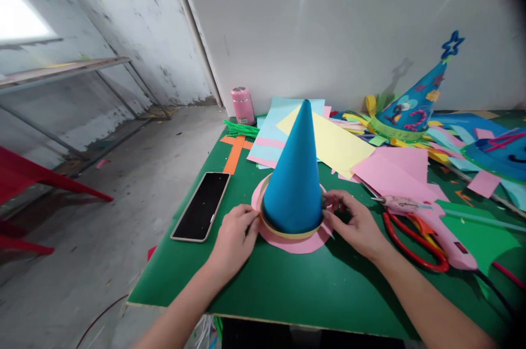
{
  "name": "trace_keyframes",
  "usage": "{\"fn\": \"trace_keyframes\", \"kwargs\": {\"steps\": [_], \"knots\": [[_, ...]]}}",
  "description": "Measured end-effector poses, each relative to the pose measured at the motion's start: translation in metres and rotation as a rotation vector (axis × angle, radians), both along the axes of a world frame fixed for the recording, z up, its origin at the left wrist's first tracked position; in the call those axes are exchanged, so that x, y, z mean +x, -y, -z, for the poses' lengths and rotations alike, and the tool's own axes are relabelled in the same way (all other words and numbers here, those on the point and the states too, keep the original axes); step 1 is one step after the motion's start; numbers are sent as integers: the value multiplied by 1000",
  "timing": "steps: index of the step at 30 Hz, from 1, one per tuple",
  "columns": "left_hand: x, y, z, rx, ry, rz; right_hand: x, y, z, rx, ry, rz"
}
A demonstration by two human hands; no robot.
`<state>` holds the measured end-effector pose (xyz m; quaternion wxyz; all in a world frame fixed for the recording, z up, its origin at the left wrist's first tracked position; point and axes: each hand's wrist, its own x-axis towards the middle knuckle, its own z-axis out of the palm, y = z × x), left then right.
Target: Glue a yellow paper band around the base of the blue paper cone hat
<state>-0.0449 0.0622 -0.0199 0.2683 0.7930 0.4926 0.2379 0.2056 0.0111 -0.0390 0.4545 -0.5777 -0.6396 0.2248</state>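
Observation:
A blue paper cone [294, 184] stands upright on a round pink paper piece [302, 245] on the green table. Around the cone's base runs a narrow yellow paper strip [290, 235], looped like a band. At the left side of the base, my left hand [237, 231] pinches the strip between thumb and fingers. Opposite it, my right hand [353, 221] pinches the strip's right side with thumb and forefinger, the other fingers curled. Part of the strip behind the cone is hidden.
A phone [201, 206] lies left of my left hand. A pink glue gun [441, 226] and red-handled scissors [415, 250] lie to the right. Coloured paper sheets [341, 141], a pink bottle [242, 105] and a decorated cone hat [411, 108] are behind. A red chair [36, 173] stands left.

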Motion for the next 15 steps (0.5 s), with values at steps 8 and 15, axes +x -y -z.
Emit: {"fn": "trace_keyframes", "kwargs": {"steps": [8,15], "knots": [[22,56,7,148,-371,82,14,-8,12,102,7,220],[44,84,15,245,-395,268,23,-8,5,286,-8,479]]}}
